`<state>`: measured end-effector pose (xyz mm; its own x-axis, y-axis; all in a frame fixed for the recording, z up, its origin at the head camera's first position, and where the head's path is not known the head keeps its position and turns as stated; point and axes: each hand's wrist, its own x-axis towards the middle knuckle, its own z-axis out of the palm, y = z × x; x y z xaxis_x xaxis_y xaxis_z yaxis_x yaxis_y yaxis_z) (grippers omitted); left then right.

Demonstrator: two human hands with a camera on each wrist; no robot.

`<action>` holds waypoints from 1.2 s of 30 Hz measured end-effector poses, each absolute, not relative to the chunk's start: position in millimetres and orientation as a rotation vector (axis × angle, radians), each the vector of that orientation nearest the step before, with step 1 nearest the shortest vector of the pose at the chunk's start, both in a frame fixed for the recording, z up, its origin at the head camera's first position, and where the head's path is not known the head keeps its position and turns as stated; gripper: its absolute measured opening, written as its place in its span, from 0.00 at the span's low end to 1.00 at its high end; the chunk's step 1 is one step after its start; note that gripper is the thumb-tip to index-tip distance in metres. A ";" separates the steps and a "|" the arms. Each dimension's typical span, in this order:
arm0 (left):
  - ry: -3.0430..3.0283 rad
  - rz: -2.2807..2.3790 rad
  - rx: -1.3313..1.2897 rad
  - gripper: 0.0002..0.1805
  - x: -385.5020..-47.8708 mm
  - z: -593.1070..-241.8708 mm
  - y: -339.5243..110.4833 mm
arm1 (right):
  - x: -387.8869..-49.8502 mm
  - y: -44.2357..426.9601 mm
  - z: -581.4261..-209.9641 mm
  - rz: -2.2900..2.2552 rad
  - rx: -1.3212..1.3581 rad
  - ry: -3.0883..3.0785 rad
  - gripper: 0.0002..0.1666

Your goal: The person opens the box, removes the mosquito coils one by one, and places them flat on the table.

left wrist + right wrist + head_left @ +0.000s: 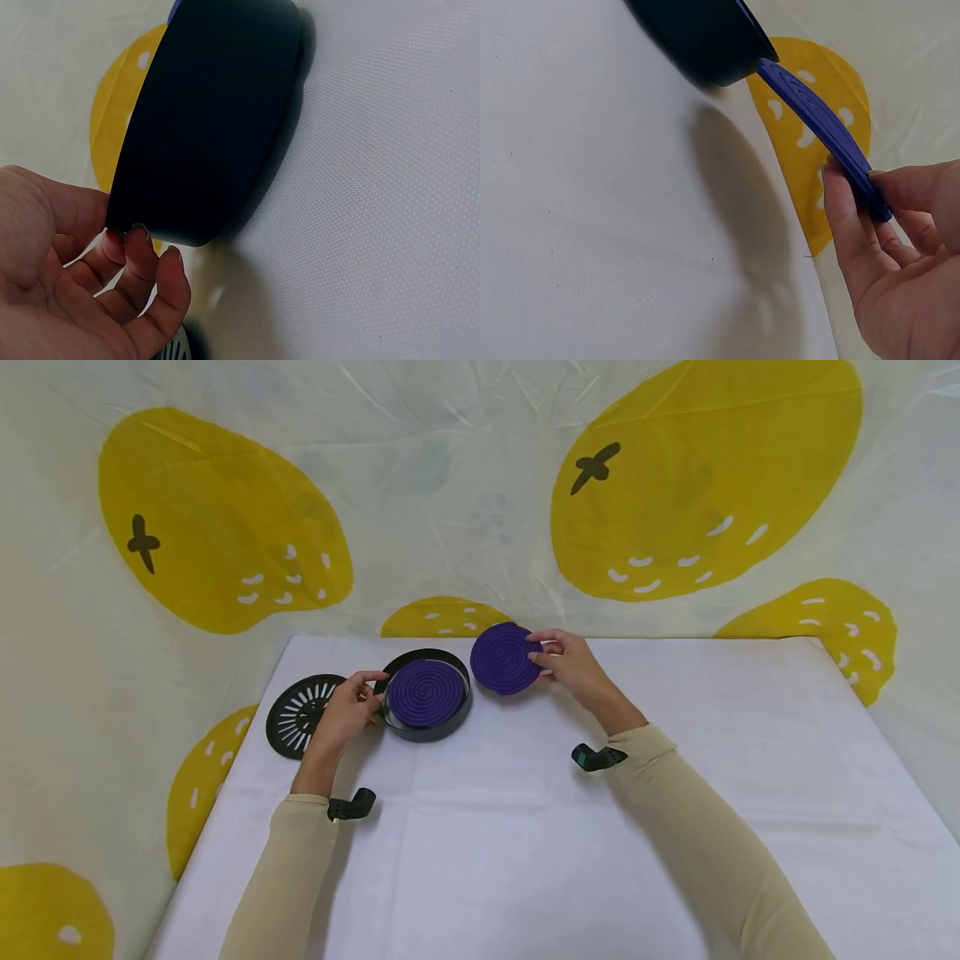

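A round black tin [431,733] stands near the table's far edge with a purple mosquito coil [426,692] inside it. My left hand [347,710] pinches the tin's rim at its left side; the thumb and fingertips meet on the wall [195,127] in the left wrist view. My right hand [573,670] grips a second purple coil [504,658] by its right edge, thumb on one face and fingers on the other. This coil [821,124] is off the table, tilted, just right of the tin.
A black slotted lid [288,718] lies left of the tin, partly hidden by my left hand. White cloth covers the table [480,860]. Behind it hangs a pale curtain [442,485] with yellow fruit shapes. A black wrist camera [352,806] sticks out from the left sleeve, another [597,758] from the right.
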<state>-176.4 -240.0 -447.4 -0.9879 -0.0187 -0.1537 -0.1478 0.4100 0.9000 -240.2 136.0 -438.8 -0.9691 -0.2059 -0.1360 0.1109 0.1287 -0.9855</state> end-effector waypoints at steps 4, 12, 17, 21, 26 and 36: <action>2.534 1.634 -0.160 0.21 -176.8 -446.9 -240.1 | -242.1 137.2 -440.5 -1.911 -0.085 2.173 0.21; 2.552 1.620 -0.163 0.21 -176.2 -446.1 -239.9 | -244.3 134.3 -442.0 -1.872 -0.077 2.180 0.21; 2.564 1.618 -0.160 0.21 -175.2 -445.1 -238.7 | -247.5 132.2 -446.8 -1.860 -0.075 2.196 0.21; 2.564 1.616 -0.164 0.21 -175.2 -443.8 -238.0 | -251.2 130.6 -451.2 -1.847 -0.069 2.222 0.21; 2.568 1.599 -0.177 0.21 -174.8 -443.9 -238.3 | -255.7 128.2 -457.7 -1.833 -0.069 2.242 0.20; 2.568 1.596 -0.180 0.21 -174.8 -443.4 -238.1 | -257.9 128.0 -458.8 -1.717 -0.113 2.325 0.22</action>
<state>-174.8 -238.1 -443.4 -0.9866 -0.0413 -0.1580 -0.1600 0.4391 0.8841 -257.9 128.0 -458.8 -0.9661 -0.2084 -0.1525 0.0845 0.3030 -0.9492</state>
